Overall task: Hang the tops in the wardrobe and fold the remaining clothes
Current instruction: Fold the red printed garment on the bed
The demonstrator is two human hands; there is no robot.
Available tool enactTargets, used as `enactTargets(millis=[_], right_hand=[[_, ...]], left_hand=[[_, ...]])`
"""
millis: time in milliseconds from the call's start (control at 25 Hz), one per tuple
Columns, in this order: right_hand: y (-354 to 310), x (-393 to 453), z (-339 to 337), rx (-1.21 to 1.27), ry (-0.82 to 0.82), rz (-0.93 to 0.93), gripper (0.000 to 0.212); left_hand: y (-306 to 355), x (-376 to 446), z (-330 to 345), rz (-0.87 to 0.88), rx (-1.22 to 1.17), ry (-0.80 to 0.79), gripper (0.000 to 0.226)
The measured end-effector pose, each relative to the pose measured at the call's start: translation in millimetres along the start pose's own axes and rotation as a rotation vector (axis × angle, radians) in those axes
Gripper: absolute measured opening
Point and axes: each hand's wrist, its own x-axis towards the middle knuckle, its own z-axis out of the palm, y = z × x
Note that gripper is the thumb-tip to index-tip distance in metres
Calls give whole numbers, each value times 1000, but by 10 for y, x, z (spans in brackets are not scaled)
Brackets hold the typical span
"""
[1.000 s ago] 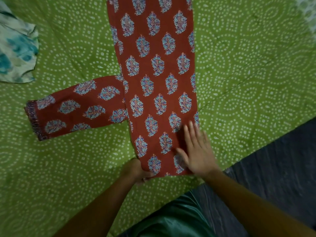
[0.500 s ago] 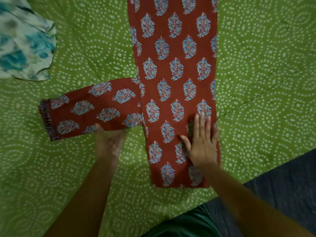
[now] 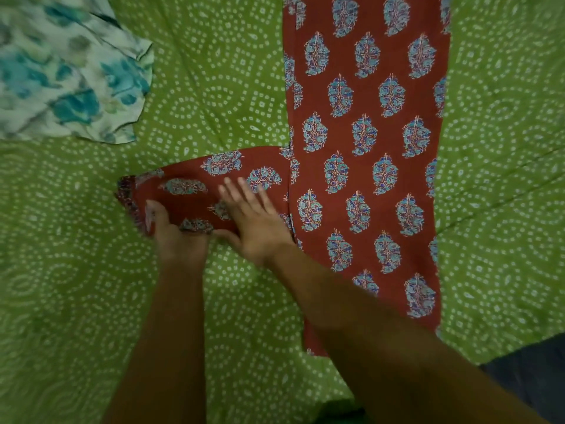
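Seen from the head camera, a person leans over a bed spread with a green sheet [image 3: 214, 87] patterned in rings of white dots, both bare forearms reaching in from the near edge. A long rust-red garment [image 3: 367, 133] printed with blue leaf motifs lies flat in a narrow strip, running from the near edge of the bed up past the far edge of the view, right of the middle. Its sleeve [image 3: 195, 191] juts out to the left, at a right angle to the body of the garment, ending in a dark trimmed cuff.

Both hands meet on that sleeve. The left hand [image 3: 174, 237] grips the sleeve's near edge close to the cuff, its fingers [image 3: 153, 215] curled round the cloth, which bunches up and lifts slightly there. The right hand [image 3: 256, 221] rests flat on the sleeve just beside the seam where it joins the body, its fingers [image 3: 241, 191] straight and spread, pressing the fabric down; the right forearm crosses over the lower part of the garment.

Toward the far left corner of the bed, well apart from the red garment, lies a crumpled pale garment [image 3: 70, 75] with teal blotches. A dark surface [image 3: 532, 374] shows beyond the bed's near right corner.
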Motion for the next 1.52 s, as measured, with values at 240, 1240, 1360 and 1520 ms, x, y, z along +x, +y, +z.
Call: enactTargets(millis=[240,1240,1360,1520], right_hand=[[510,-622,-998,1636,366,428,80],[1695,-1581,-1339,1964,569,1169,24],[1650,-1078,-1545,2163,759,965,18],[1767,-1456,-1233,1315,715,723,20]], left_hand=[[-385,-893,901,531,800,-364,22],[-1385,-355,777,1252,2306,-1124,89],[-1334,-376,571,1353,2178,-1488,71],[-1085,-463,259,1200,2155,-1185,68]])
